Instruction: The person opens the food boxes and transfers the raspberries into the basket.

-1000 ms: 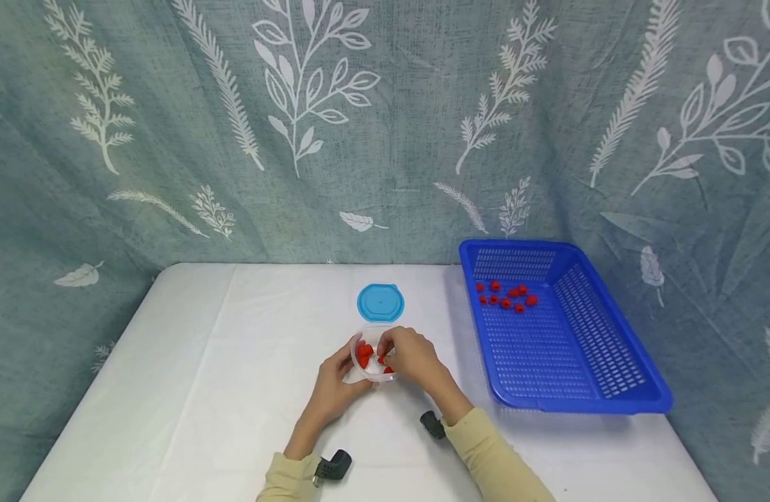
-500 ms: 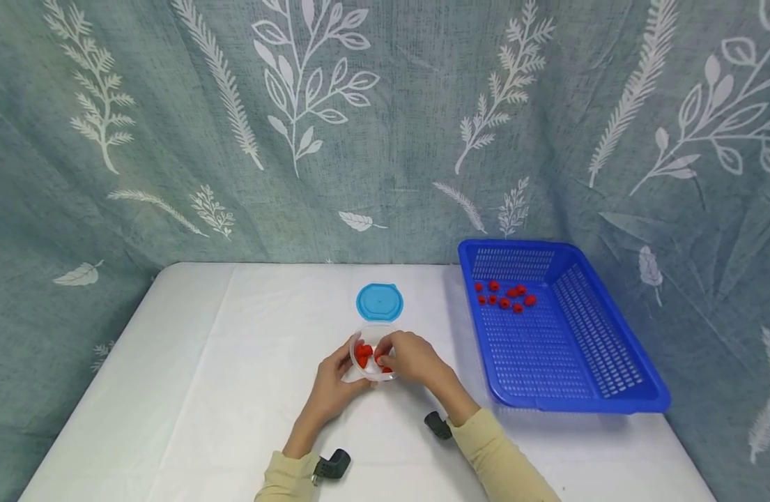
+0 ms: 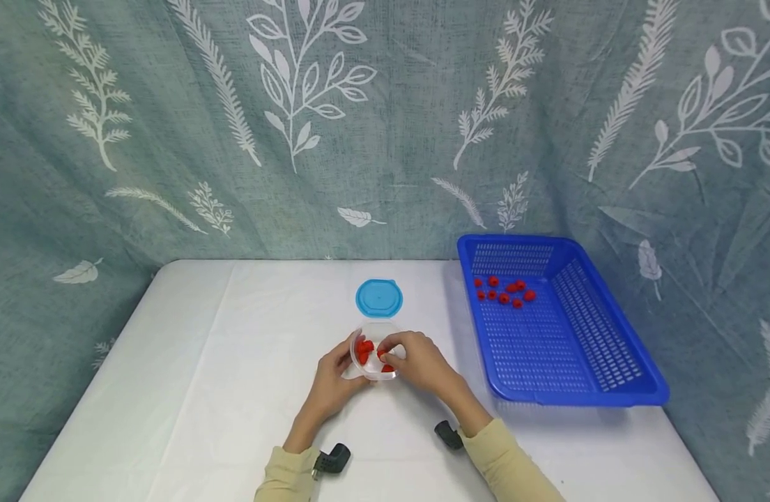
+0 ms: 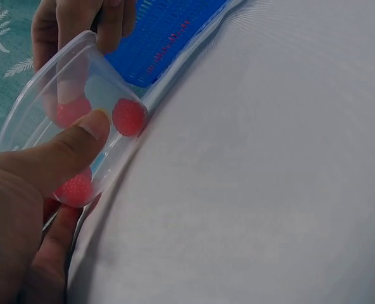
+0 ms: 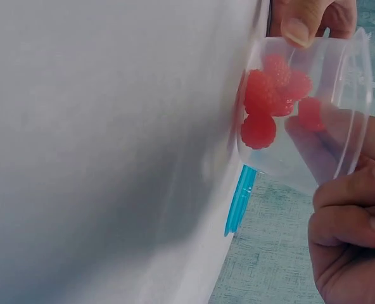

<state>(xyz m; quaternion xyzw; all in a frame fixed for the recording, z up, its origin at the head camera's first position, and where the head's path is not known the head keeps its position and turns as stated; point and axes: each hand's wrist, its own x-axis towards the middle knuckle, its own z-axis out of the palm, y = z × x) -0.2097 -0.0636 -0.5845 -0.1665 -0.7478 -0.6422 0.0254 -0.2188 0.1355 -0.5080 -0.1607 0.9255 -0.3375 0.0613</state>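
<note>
- Set against a grey-green curtain (image 3: pixel 416 139) with white leaf prints, over a white-covered worktop (image 3: pixel 234 390).
- Centred on a clear tub (image 3: pixel 371 376), well apart from the worktop's left and right edges, with red raspberries (image 5: pixel 258 130) gathered at the bottom.
- Gripped from the left by the left hand (image 3: pixel 330 385), with thumb pressed to the tub's wall and fingers curled round the far side; probably braced so to stop a light container from sliding.
- Entered from the right by the right hand (image 3: pixel 424 362), with thumb and a finger nearly together, pinching one raspberry (image 5: pixel 310 114) inside the tub; perhaps held by the tips to spare soft fruit.
- Folded in outside the rim with the other right fingers, likely to avoid crowding the tub's mouth.
- Backed by a blue lid (image 3: pixel 379 298), lying flat between tub and the worktop's far edge, seemingly set aside to leave the top uncovered.
- Flanked by a blue basket (image 3: pixel 585 399) at the worktop's far right corner, bearing loose raspberries (image 3: pixel 504 298) in its own far left corner, apparently placed within the right hand's reach.
</note>
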